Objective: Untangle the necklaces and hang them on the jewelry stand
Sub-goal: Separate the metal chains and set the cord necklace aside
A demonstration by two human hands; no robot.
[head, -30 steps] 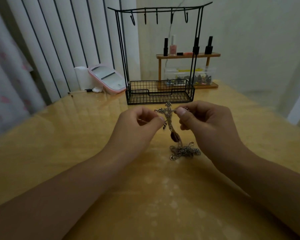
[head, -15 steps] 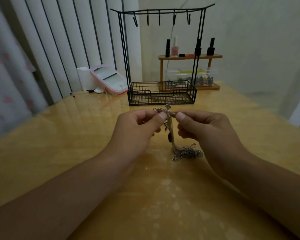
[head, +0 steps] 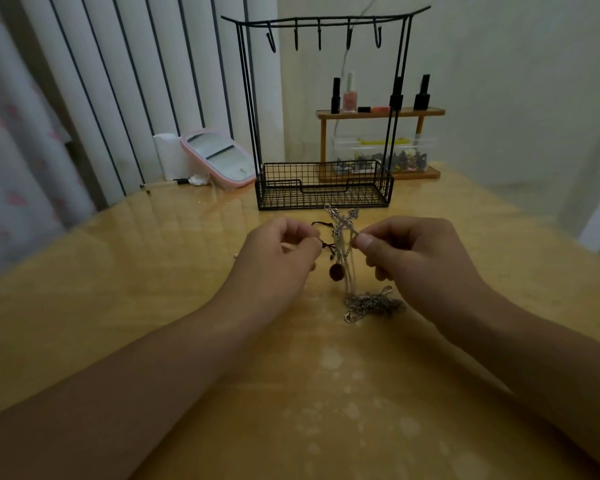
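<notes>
Necklaces (head: 343, 261): I see a tangled bunch strung almost upright between my hands, long axis running top to bottom, clasps pointing up, loose chain pooled on the surface (head: 136, 271) below.
Left hand (head: 278, 254): pinching a dark cord at the bunch's left side.
Right hand (head: 416, 258): pinching a silver strand near the top.
Pendant (head: 335, 271): dark, dangling mid-bunch.
Jewelry stand (head: 323, 109): black wire, just beyond the hands, hooks bare.
</notes>
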